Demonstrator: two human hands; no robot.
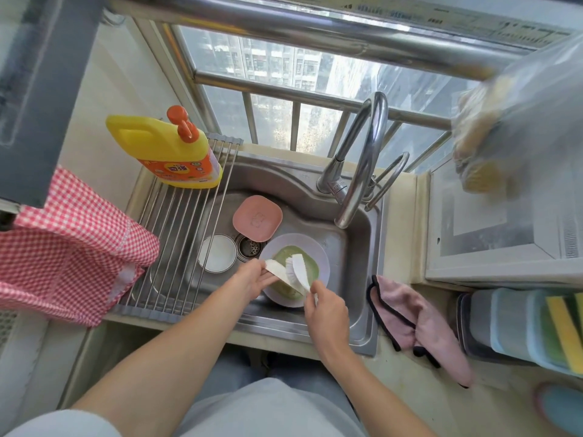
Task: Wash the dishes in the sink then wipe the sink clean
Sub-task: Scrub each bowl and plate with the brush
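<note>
At the far left a red checked cloth (pixel 72 244) hangs over the counter edge, near the roll-up drying rack (pixel 176 228) that covers the left part of the sink (pixel 356 298); the rack probably waits there to take washed pieces. A yellow detergent bottle (pixel 167 149) lies on the rack's far end, within reach for soaping. Down in the basin, a white bowl (pixel 217 253) sits left of the drain (pixel 249 246), and a pink square dish (pixel 257 217) lies just beyond the drain.

The left hand (pixel 252 280) pinches the near end of a small white utensil (pixel 277 269), apparently a spoon, fingers curled around it, holding it above a green dish (pixel 296 272) stacked on a pale plate (pixel 315 247); the stack likely catches the drips. The right hand (pixel 326 313) grasps the handle of a white dish brush (pixel 298 268), fingers wrapped tight, the bristle head meeting the utensil. Washing looks early on, since the other dishes lie unwashed in the basin.

The curved faucet (pixel 362 159) arches over the basin's far right; no water is visible running. On the counter to the right lies a pink cloth (pixel 422 326), plausibly for wiping the sink later, and further right a container with sponges (pixel 561 332).
</note>
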